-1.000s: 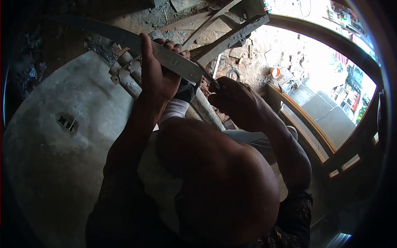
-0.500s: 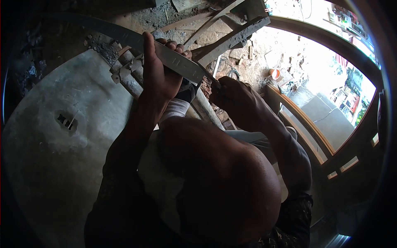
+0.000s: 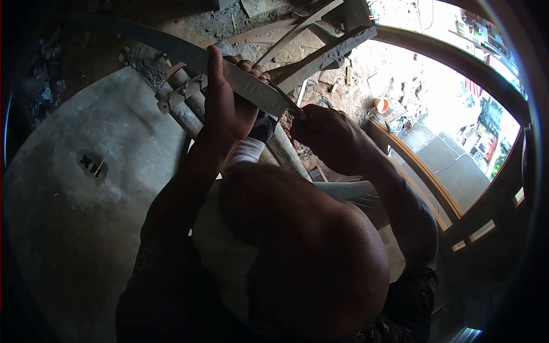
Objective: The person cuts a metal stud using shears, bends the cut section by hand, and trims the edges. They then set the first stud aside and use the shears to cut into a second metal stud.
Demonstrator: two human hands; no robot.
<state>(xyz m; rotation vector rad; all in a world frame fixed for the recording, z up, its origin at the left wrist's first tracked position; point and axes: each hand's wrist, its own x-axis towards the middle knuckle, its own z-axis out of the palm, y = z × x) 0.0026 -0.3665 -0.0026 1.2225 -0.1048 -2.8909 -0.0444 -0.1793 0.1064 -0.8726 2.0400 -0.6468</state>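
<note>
My left hand point(image 3: 229, 108) is closed around a long flat grey metal strip point(image 3: 246, 86), its thumb up along the near side and its fingertips curled over the far edge. The strip slants from the dark upper left down to an end by my right hand. Small slot-like marks show along its face. My right hand point(image 3: 323, 134) is in a fist around a thin dark tool point(image 3: 291, 104), whose tip lies against the strip's upper edge near that end. The tool's handle is hidden in the fist, so its kind cannot be made out.
Below the strip are cylindrical pipes or poles point(image 3: 186, 114). A rough plank point(image 3: 326, 57) slants behind. Rubble and an orange-white bucket point(image 3: 380, 105) lie beyond. A grey wall with an open socket box point(image 3: 91, 166) is left; a wooden frame point(image 3: 423, 166) is right.
Both hands, with the strip and tool, have shifted very slightly right in view, and the surroundings have shifted a little too. Both grips look the same.
</note>
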